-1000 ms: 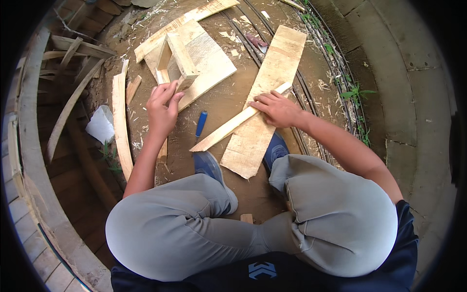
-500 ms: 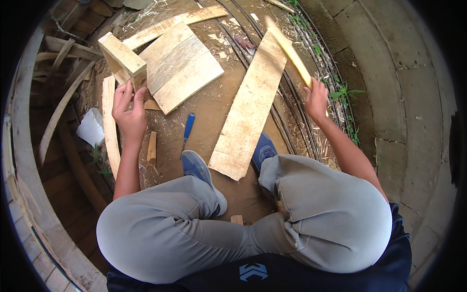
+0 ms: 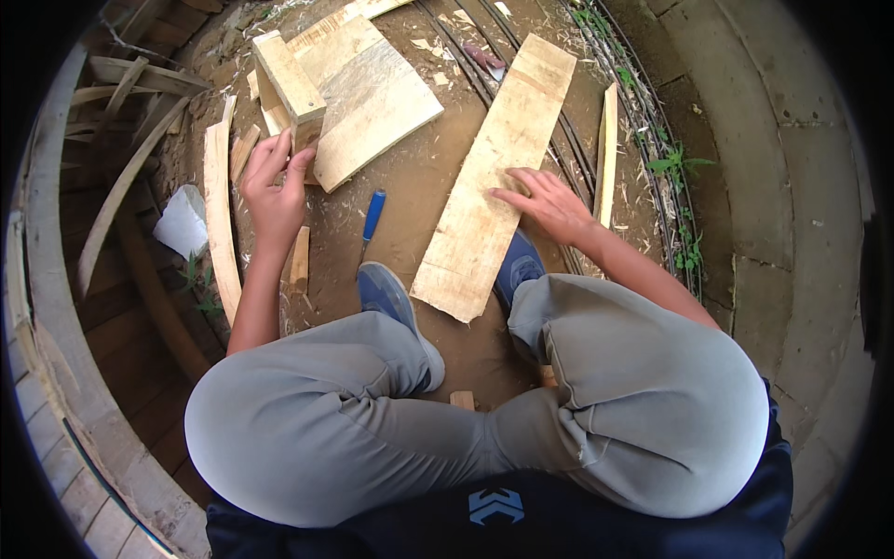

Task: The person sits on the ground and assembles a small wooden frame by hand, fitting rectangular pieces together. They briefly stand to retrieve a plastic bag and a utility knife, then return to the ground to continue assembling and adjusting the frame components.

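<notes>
My left hand [image 3: 277,186] is closed round the near end of a piece made of joined wooden boards [image 3: 291,76], held tilted at the left. A wide, roughly square wooden panel [image 3: 377,102] is just behind it and to its right. My right hand [image 3: 549,207] reaches over a long pale plank [image 3: 503,158], thumb and fingers apart. Its fingertips lie on or just above the plank's right edge; contact is hard to make out. A narrow wooden strip [image 3: 608,154] lies on the ground to the right of that hand.
A blue-handled tool [image 3: 373,214] lies between the left hand and the plank. Long offcuts [image 3: 219,205] and a small wood block [image 3: 299,261] are at the left. Dark rods [image 3: 573,144] run along the ground beside a wall [image 3: 801,168]. My blue shoes [image 3: 389,293] flank the plank's near end.
My right hand has let go of the narrow strip, now on the ground at the right, and moved left to the plank. The left hand and joined boards appear farther right.
</notes>
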Tool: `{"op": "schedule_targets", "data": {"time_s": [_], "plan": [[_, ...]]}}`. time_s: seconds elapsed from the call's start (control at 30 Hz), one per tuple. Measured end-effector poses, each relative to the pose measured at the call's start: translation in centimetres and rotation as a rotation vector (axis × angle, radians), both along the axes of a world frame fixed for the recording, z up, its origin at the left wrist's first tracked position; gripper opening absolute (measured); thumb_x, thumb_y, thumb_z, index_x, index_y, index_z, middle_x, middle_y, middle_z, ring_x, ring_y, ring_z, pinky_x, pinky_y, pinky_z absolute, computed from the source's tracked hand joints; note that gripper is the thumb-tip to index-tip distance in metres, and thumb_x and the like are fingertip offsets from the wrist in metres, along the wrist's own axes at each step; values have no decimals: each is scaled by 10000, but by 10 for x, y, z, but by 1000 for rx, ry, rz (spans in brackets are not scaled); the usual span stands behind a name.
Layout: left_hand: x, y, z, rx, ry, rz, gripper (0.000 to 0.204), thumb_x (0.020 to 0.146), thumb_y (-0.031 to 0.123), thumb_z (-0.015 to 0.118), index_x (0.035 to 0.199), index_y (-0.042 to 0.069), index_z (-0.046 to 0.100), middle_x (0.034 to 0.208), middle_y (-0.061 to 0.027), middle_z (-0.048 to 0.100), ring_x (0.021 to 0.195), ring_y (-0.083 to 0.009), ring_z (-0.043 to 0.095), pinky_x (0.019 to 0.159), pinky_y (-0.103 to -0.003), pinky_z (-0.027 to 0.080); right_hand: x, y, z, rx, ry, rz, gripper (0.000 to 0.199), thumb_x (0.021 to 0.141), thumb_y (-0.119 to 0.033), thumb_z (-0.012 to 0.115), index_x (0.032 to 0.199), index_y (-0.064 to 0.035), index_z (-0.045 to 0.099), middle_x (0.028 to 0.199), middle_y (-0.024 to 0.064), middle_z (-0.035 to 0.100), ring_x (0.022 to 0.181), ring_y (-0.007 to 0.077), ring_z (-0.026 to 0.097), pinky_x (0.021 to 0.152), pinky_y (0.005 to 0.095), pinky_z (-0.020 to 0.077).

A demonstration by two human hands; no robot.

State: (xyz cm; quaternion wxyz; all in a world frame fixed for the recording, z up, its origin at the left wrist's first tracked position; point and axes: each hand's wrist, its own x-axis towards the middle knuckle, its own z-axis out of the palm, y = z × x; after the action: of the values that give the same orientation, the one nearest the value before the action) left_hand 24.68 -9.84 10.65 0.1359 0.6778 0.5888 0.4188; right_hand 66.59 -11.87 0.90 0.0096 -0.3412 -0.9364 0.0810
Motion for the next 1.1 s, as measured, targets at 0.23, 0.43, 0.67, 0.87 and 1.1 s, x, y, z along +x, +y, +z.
{"op": "schedule_targets", "data": {"time_s": [0.23, 0.43, 0.67, 0.87, 1.1], "plan": [[-2, -5, 8, 0, -58, 70, 345, 896, 40, 729, 1208, -86, 654, 1037, -98, 666, 897, -148, 613, 786, -263, 494, -2, -3, -18, 52, 14, 179, 468, 876, -102, 556, 1339, -141, 506, 1293, 91, 553, 1204, 260, 538, 1020, 379, 441], [-25, -4, 25, 1, -231, 156, 307, 964, 68, 664, 1239, -62, 624, 1013, -27, 608, 846, -78, 555, 752, -223, 460, -14, 31, 39, 311, 284, 292, 316, 816, -116, 614, 1132, -102, 625, 1088, 53, 628, 1056, 239, 617, 928, 369, 498], [-64, 9, 50, 120, -264, 205, 305, 1008, 94, 610, 1249, -91, 586, 1136, -41, 600, 953, -117, 589, 857, -240, 461, -43, 88, 145, 363, 438, 140, 354, 774, -20, 655, 1109, -133, 673, 927, 33, 622, 843, 229, 586, 768, 365, 489], [-55, 12, 64, 68, -818, 156, 271, 1051, 149, 540, 1262, -18, 569, 1074, -24, 660, 928, -52, 590, 796, -211, 474, -82, 100, 242, 445, 538, -147, 485, 762, 78, 607, 1192, -136, 675, 838, 77, 550, 790, 282, 590, 682, 401, 517], [-47, 14, 58, -41, -1091, -65, 366, 1080, 172, 447, 1387, -26, 459, 1246, -111, 611, 1119, -167, 625, 979, -316, 526, -105, 102, 249, 648, 482, -167, 420, 780, -32, 692, 1183, -149, 698, 848, 22, 576, 763, 191, 624, 586, 340, 570]]}}
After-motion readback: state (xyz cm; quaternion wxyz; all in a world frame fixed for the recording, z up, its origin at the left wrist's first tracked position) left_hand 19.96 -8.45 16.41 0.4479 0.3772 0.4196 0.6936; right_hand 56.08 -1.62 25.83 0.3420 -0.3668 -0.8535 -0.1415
